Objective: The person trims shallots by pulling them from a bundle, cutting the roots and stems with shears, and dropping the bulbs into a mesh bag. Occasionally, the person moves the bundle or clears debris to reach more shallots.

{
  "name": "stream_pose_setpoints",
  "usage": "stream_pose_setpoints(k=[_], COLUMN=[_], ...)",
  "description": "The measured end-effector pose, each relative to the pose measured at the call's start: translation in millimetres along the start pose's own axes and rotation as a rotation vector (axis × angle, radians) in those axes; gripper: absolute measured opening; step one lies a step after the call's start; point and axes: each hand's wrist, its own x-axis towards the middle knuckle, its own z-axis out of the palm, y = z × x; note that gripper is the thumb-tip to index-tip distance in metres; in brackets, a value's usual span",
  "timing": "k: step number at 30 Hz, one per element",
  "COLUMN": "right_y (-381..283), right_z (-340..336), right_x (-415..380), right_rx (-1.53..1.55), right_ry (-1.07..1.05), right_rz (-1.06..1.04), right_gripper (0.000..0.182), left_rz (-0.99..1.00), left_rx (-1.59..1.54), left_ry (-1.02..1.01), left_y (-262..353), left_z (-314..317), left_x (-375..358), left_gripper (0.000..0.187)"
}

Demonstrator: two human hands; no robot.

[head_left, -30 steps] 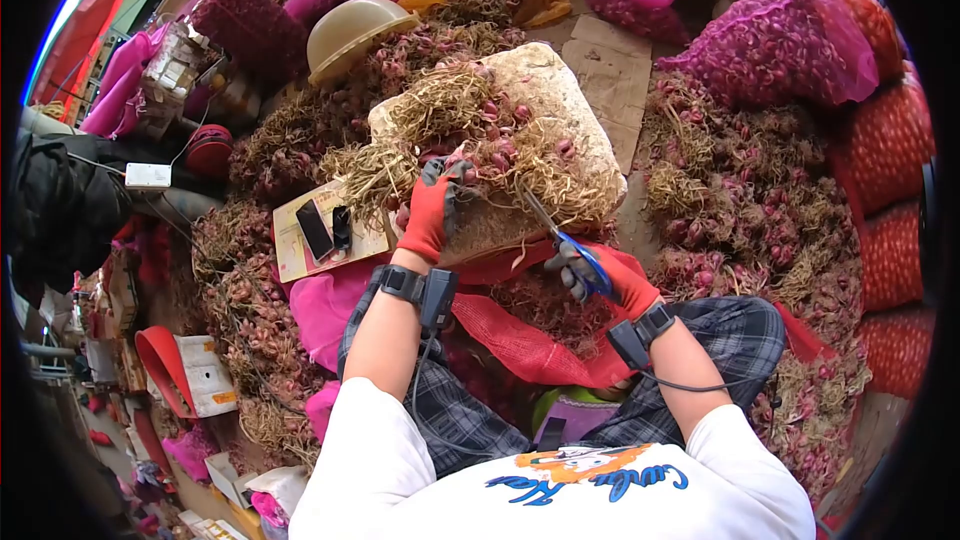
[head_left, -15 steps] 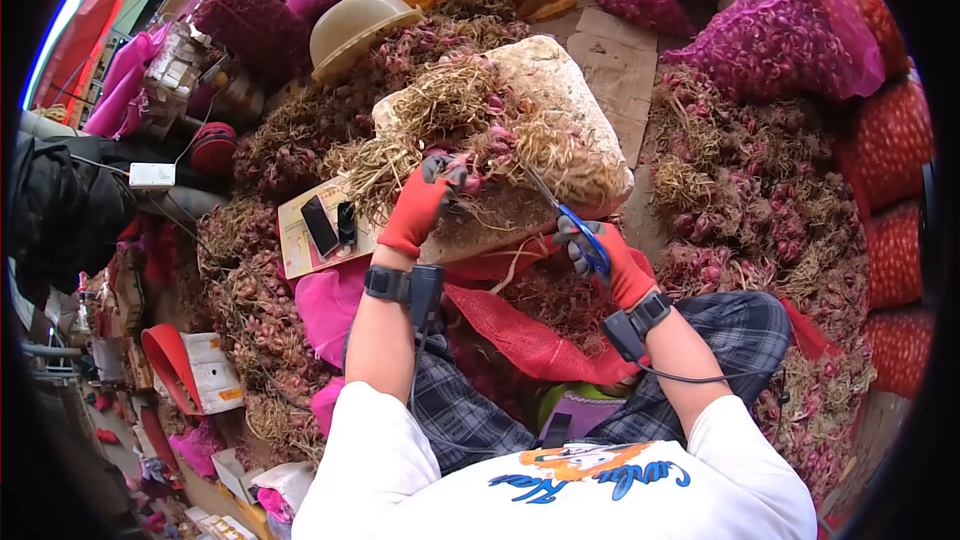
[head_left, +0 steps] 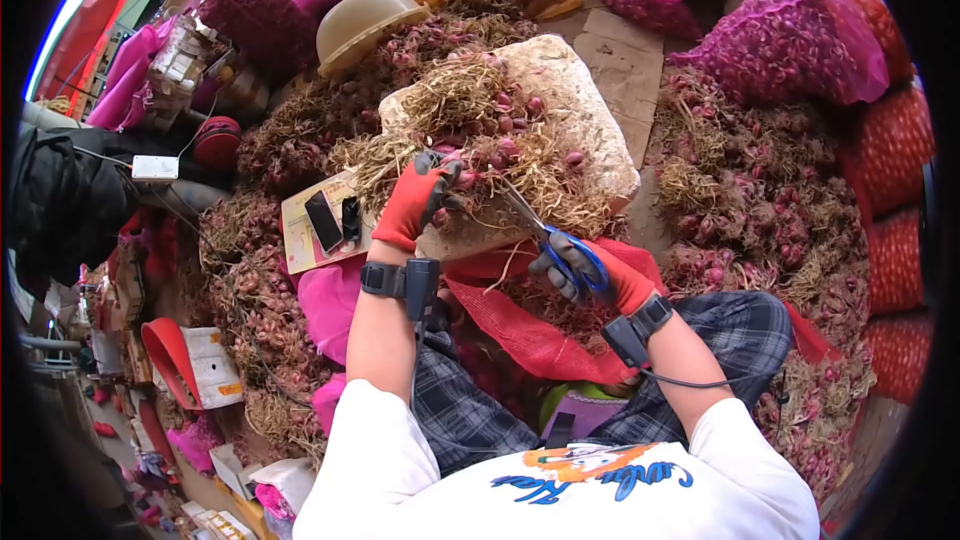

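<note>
My left hand [head_left: 428, 190], in a red and grey glove, is closed around red shallots [head_left: 467, 178] at the near edge of a pale block [head_left: 603, 130]. Blue-handled scissors [head_left: 524, 208] are in my gloved right hand [head_left: 597, 272], its fingers through the loops. The blades point up and left, their tips close to the shallots at my left hand. A heap of dried stalks [head_left: 450, 95] and loose shallots lies on top of the block. My left fingers partly hide what they hold.
Piles of shallots with dry tops [head_left: 735, 180] lie on both sides. A pink mesh sack [head_left: 800, 35] stands at the upper right, beside red sacks [head_left: 895, 250]. A phone [head_left: 323, 223] rests on a board at the left. A cream basin [head_left: 365, 28] sits behind.
My right hand has moved left and slightly down, bringing the scissor tips nearer my left hand. More loose shallots show on the block. My left hand stays at the block's near edge.
</note>
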Motion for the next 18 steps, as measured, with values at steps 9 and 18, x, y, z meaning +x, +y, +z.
stream_pose_setpoints(k=[9,18], right_y=[5,-1], right_z=[-9,-5], right_x=[36,-4], right_rx=[0.109,-0.035], right_ry=[0.012,0.070], right_rz=[-0.090,0.096], right_gripper=[0.034,0.050], left_rz=[0.007,0.703], left_rx=[-0.010,0.223], left_ry=[-0.035,0.174], left_y=[-1,-24], left_z=[7,8], left_x=[-3,-10], left_gripper=[0.018,0.045])
